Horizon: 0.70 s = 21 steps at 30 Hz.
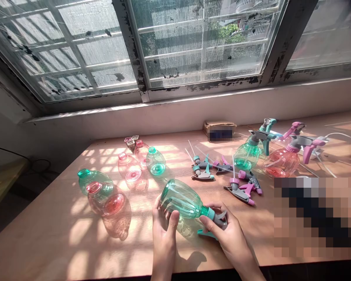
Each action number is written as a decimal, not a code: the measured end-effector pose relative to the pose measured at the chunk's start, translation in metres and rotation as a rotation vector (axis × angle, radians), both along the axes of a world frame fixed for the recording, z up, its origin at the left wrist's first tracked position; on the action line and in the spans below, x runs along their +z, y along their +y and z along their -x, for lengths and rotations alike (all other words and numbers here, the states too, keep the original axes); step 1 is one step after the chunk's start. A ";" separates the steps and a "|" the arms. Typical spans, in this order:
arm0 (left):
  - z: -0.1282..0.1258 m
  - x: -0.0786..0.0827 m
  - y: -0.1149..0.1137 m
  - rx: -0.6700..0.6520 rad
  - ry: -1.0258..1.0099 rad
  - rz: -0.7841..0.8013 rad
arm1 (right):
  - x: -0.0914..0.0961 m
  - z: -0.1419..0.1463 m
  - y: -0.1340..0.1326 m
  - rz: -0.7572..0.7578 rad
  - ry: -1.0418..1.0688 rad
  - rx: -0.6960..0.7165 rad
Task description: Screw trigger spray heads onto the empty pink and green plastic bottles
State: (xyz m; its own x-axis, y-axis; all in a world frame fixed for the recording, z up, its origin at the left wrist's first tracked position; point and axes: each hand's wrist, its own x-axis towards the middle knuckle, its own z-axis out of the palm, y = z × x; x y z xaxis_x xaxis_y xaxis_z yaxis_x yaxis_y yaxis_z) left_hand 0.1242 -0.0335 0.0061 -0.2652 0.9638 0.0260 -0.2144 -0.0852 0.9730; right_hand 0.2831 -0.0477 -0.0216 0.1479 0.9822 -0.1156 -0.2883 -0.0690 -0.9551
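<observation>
A clear green spray bottle (181, 198) lies tilted on its side in the air above the table, its neck toward the right. My left hand (165, 224) is wrapped around the bottle's base end. At the neck, my right hand (222, 222) grips the grey and teal trigger sprayer head (219, 219), thumb on the teal collar. The head sits on the bottle's mouth; whether it is fully tightened cannot be seen. Part of the teal trigger (206, 233) shows below my right fingers.
Open bottles, green (156, 162) and pink (107, 199), stand at left. Loose sprayer heads (240, 191) lie right of centre. Assembled spray bottles (282, 162) stand at the right, near a small cardboard box (220, 130). A pixelated patch covers the lower right. Windows rise behind the table (46, 234).
</observation>
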 end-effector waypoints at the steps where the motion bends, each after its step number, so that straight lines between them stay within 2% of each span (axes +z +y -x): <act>1: 0.000 0.000 0.000 0.004 -0.002 0.010 | 0.002 0.001 -0.001 0.006 0.009 -0.001; 6: 0.005 -0.009 0.004 0.011 -0.010 0.031 | 0.012 0.006 -0.004 0.014 0.058 -0.044; 12: 0.009 -0.023 0.010 -0.039 -0.054 0.028 | 0.007 0.001 -0.001 -0.017 0.016 -0.044; 17: 0.003 -0.009 0.005 -0.077 -0.098 -0.003 | 0.002 -0.002 0.000 -0.008 -0.015 -0.031; 21: -0.001 0.000 0.000 -0.100 -0.051 0.006 | 0.001 -0.002 0.000 0.003 -0.046 -0.021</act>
